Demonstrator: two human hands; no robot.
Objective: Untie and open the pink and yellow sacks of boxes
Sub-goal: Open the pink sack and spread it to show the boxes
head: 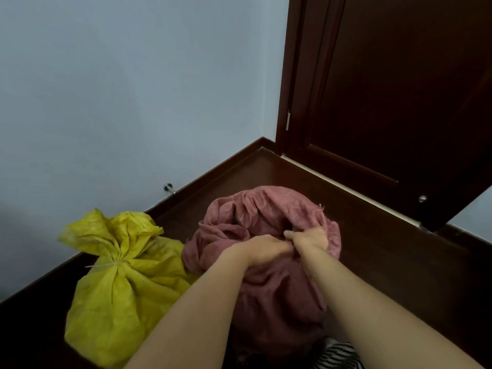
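A pink woven sack (255, 209) stands on the dark floor in front of me, its top loose and crumpled. My left hand (262, 249) and my right hand (308, 239) meet at the near side of its neck, both gripping bunched pink fabric with curled fingers. Whatever lies under the hands is hidden. To the left a yellow sack (119, 288) leans beside the pink one, its neck cinched by a pale tie (114, 265) with the top flaring above it. No boxes show.
A pale wall (119, 89) runs along the left, with a metal door stop (169, 188) above the dark skirting. A dark wooden door (399, 102) stands at the right. Dark floor (386, 262) lies right of the pink sack. Striped fabric (338, 355) shows at the bottom edge.
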